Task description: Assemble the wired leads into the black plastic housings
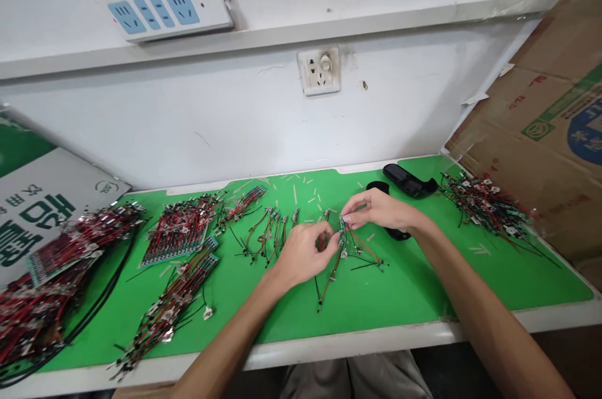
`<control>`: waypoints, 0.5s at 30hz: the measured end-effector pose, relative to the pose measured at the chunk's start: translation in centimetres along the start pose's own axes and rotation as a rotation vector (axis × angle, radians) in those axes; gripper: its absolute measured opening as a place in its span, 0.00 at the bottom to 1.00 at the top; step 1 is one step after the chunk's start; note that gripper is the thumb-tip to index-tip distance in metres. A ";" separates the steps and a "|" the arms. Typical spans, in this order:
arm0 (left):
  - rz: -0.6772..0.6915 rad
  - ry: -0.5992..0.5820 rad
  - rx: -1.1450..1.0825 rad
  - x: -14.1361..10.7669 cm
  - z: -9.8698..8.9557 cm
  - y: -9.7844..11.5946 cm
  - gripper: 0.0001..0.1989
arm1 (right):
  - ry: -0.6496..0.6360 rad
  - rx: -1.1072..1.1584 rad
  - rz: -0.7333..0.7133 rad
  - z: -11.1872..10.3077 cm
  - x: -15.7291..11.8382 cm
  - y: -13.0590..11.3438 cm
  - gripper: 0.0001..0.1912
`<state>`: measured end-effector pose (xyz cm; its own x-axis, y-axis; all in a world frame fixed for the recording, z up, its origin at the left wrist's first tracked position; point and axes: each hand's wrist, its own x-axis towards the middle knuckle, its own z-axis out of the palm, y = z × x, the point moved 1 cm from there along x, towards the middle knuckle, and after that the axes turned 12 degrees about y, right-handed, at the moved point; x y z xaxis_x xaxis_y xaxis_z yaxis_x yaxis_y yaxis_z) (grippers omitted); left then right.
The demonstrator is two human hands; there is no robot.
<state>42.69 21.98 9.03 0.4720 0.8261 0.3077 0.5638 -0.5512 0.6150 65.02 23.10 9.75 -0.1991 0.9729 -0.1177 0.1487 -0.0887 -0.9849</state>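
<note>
Over the middle of the green mat, my right hand point(379, 209) pinches a small wired circuit board point(343, 221) between thumb and fingertips. My left hand point(305, 251) is closed just beside it, its thumb and forefinger pinched on another small board whose top is mostly covered. Red and black wires point(333, 270) with tiny parts hang from between the hands onto the mat. Left of my left hand lies a loose row of similar wired boards point(268, 233). Behind my right hand is a black plastic shell point(409, 182), with a second dark piece partly hidden under the hand.
Bundles of wired boards point(176, 298) and an unsplit board panel point(181, 229) lie on the left. A larger heap point(70, 267) sits at the far left by a printed carton point(47, 198). Another wired pile point(489, 204) is at right, near a cardboard box point(540, 129).
</note>
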 end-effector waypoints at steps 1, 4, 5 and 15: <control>0.002 0.006 0.005 0.0 0.0 0.0 0.14 | -0.003 0.030 0.011 0.3 0.1 0.0 0.18; -0.010 0.033 0.025 0.1 -0.2 0.0 0.15 | 0.006 0.102 0.053 1.2 0.3 0.2 0.18; -0.020 0.041 0.025 0.2 -0.2 0.0 0.15 | 0.017 0.116 0.063 1.4 0.4 0.3 0.18; -0.203 0.090 -0.191 0.3 0.2 -1.0 0.18 | 0.243 0.063 0.015 3.4 1.6 1.9 0.07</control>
<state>42.45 22.74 8.37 0.2953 0.9291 0.2225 0.4987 -0.3486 0.7936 61.70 23.74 7.31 0.0429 0.9934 -0.1060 0.0879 -0.1095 -0.9901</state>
